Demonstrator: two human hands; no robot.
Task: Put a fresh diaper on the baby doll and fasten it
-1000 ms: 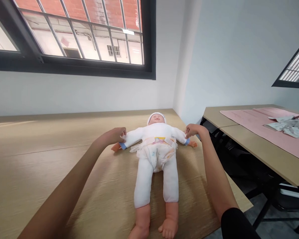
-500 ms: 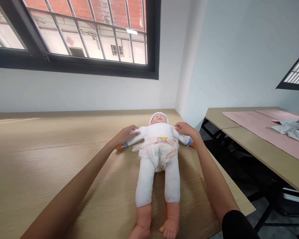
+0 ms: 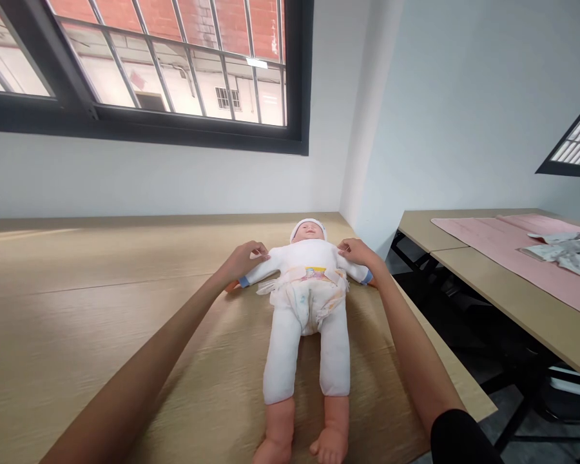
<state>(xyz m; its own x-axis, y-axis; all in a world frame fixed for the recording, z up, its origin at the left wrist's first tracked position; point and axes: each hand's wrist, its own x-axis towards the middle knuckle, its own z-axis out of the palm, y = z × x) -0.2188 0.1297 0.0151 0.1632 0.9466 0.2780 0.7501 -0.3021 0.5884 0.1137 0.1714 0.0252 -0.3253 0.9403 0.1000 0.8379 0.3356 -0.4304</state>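
Observation:
A baby doll (image 3: 305,303) in a white suit and white cap lies on its back on the wooden table (image 3: 77,303), feet towards me. A printed diaper (image 3: 309,298) is wrapped round its hips. My left hand (image 3: 245,256) pinches the white cloth at the doll's shoulder on the left side. My right hand (image 3: 357,251) pinches the cloth at the other shoulder. Both of the doll's arms stretch out sideways under my hands.
A second table (image 3: 493,283) stands to the right across a gap, with a pink mat (image 3: 507,248) and patterned cloth (image 3: 568,254) on it. A wall with a barred window (image 3: 149,64) runs behind the table. The table's right edge lies close to the doll.
My hands moved inward from the doll's wrists to its shoulders and now pinch the cloth there. The doll has stayed in place.

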